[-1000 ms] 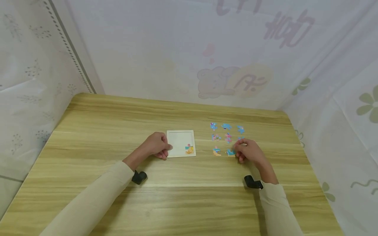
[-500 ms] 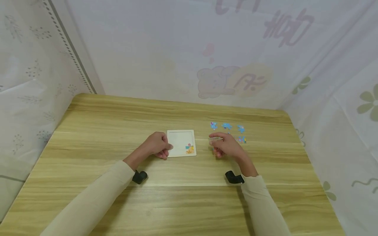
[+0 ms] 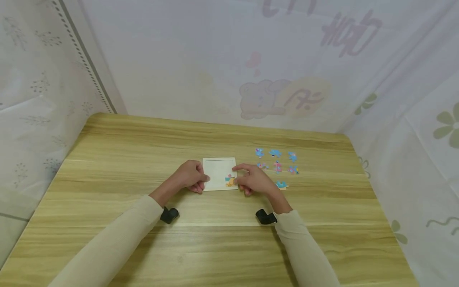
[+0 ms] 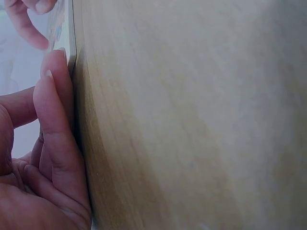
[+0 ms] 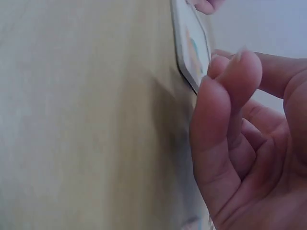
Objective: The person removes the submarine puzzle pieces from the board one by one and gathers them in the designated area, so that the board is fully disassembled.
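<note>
A square, cream puzzle tray [image 3: 216,169] lies on the table. One orange and teal jigsaw piece [image 3: 228,183] sits in its lower right corner. My left hand [image 3: 191,175] grips the tray's left edge, thumb on top and the other fingers alongside. In the left wrist view, the left fingers [image 4: 55,124] lie close against the tray's side. My right hand [image 3: 256,179] is at the tray's right edge. Its index finger reaches over the rim, with the thumb apart from it close to the fitted piece. No piece shows between them. The right wrist view shows the other fingers [image 5: 211,124] curled.
Several loose jigsaw pieces, such as a blue one [image 3: 275,153] and a pink one [image 3: 277,167], lie in rows right of the tray. A teal piece [image 3: 281,185] is just behind the right wrist. Patterned cloth [image 3: 179,79] hangs around the wooden table [image 3: 201,247].
My right hand has moved left from the loose pieces to the tray's right edge, passing over the bottom row. The left hand has stayed on the tray.
</note>
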{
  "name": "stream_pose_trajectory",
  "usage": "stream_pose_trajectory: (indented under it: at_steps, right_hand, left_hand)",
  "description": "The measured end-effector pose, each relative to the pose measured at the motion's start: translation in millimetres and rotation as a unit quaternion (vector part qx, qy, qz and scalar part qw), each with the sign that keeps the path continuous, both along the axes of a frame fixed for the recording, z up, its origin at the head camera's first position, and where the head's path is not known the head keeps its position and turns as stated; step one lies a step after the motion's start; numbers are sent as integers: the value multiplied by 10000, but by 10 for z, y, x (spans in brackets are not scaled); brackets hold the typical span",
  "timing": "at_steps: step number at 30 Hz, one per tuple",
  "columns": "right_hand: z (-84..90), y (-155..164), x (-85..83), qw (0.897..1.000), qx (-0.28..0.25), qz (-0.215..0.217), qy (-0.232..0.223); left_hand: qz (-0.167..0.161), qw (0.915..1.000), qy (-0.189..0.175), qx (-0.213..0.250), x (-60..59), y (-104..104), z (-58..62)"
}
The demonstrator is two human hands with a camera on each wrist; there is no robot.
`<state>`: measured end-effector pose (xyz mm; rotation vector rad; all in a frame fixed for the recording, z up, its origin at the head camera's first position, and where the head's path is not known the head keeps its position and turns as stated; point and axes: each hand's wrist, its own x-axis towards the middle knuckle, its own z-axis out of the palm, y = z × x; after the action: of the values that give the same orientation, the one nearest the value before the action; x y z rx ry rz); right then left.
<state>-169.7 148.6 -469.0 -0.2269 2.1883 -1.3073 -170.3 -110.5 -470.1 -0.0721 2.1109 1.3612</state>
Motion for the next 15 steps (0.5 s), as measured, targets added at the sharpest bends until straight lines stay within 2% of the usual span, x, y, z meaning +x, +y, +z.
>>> stream_pose_trajectory:
  at_steps: [15]
  right_hand:
    - [-27, -151, 29, 9984, 411, 268, 268]
  left_hand:
    - [28, 10000, -5, 0, -7, 1, -13]
